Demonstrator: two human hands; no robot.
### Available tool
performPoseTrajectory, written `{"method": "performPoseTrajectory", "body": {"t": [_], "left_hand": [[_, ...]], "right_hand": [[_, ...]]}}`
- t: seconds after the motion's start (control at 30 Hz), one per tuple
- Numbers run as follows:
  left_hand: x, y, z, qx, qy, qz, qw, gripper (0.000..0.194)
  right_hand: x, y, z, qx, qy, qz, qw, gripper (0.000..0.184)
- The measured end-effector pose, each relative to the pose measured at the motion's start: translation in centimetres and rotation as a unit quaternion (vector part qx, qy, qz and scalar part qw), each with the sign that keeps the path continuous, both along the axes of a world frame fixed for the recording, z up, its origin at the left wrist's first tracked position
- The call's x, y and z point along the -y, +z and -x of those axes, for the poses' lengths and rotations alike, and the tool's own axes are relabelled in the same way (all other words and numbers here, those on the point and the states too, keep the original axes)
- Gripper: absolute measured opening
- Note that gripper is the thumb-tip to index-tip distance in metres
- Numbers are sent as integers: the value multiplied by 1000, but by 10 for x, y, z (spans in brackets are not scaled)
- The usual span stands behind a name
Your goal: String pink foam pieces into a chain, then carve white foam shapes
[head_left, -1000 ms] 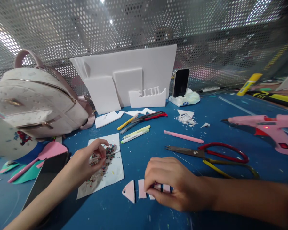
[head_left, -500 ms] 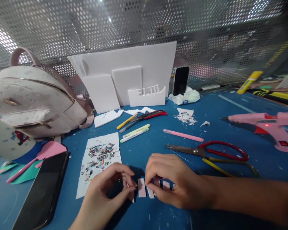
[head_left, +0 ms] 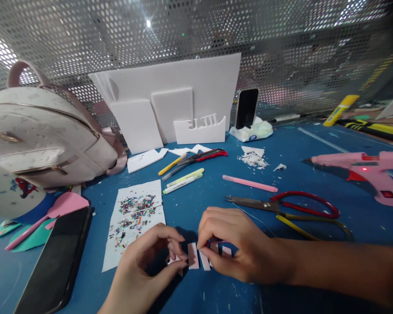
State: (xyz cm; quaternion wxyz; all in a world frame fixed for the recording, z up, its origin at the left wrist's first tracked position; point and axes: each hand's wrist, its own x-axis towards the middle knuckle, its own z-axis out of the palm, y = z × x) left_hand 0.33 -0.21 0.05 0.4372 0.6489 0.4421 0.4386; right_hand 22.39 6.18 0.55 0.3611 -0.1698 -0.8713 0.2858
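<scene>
My left hand (head_left: 149,257) is pinched at the left end of a row of small pink foam pieces (head_left: 194,255) lying on the blue table (head_left: 216,192). Its thumb and fingertips close over the triangular end piece. My right hand (head_left: 232,244) curls over the right part of the same row, fingertips pressing on the strips. Just left of my hands lies a white sheet strewn with coloured glitter bits (head_left: 136,213).
Red-handled scissors (head_left: 288,209) lie right of my hands, a pink glue gun (head_left: 363,172) further right. Pens (head_left: 183,179), a pink stick (head_left: 249,184) and a cutter (head_left: 199,158) lie mid-table. White foam boards (head_left: 183,100) lean on the mesh wall. A backpack (head_left: 46,135) and a phone (head_left: 55,261) sit left.
My left hand left the glitter sheet and came right to the pink pieces, where it now pinches the end piece. My right hand stayed on the strips.
</scene>
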Motion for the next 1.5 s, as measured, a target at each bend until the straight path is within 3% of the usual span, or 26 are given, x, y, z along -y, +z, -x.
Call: {"method": "performPoseTrajectory", "body": {"t": [0.3,1.5], "left_hand": [[-1,-5,-1,35,17,12,999,20],[-3,-2,-2,65,18,27,997,17]], "right_hand": [[-1,-1,1,4,7,-2,1000,6],[-1,-3,1,19,10,-7,1000,8]]}}
